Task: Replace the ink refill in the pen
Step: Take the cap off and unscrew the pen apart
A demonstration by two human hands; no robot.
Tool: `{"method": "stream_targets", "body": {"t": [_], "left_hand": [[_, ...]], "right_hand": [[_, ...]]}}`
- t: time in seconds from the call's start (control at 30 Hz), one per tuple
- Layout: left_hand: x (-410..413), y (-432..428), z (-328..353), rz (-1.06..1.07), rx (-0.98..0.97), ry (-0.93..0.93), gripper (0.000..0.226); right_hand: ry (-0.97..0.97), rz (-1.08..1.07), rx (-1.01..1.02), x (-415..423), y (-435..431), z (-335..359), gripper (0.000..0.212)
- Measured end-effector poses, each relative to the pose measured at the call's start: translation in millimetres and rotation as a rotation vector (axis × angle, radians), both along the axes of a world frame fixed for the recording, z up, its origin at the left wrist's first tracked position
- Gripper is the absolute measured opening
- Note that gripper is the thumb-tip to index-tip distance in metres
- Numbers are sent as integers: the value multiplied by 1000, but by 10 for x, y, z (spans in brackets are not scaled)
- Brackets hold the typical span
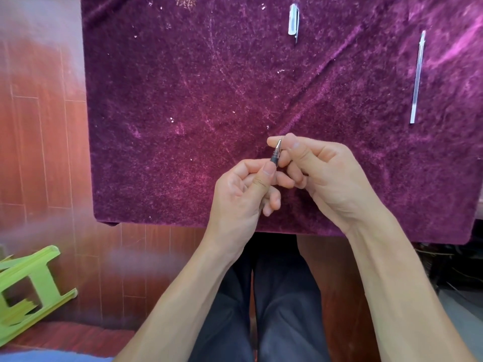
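Observation:
Both hands hold one pen (276,152) above the near middle of the purple velvet cloth (183,100). My left hand (243,194) grips the barrel, most of which is hidden in the fist. My right hand (321,173) pinches the pen's metal tip cone between thumb and forefinger. A long clear ink refill (417,78) lies loose on the cloth at the far right. A clear pen cap with a clip (293,20) lies at the far centre.
The cloth-covered table's near edge (235,226) runs just below my wrists. A green plastic stool (28,288) lies on its side on the wooden floor at the lower left. My legs in dark trousers (274,309) are under the table.

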State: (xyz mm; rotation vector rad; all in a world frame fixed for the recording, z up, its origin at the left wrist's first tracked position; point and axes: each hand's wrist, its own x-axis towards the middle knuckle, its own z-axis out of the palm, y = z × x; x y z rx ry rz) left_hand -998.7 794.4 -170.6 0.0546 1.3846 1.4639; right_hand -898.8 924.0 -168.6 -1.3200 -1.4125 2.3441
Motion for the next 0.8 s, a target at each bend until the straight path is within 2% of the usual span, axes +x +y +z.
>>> {"method": "stream_targets", "body": {"t": [0.1,0.27,0.33,0.53,0.8], "left_hand": [[15,-5,22,-4,-14,33,12],[39,14,51,-35,-58,87,18],[41,23,58,-44,-57,77,16],[39,30,67,-57,-38,75,15],[72,71,73,-74,-47,56,24]], "right_hand": [[-22,-22,20,18,16,8,30],[-18,-11,68,64,9,-24,9],[-11,-3,73,71,18,-16,9],[23,-38,-33,92,11,11,32],[18,-59,-11,126,15,-10,15]]}}
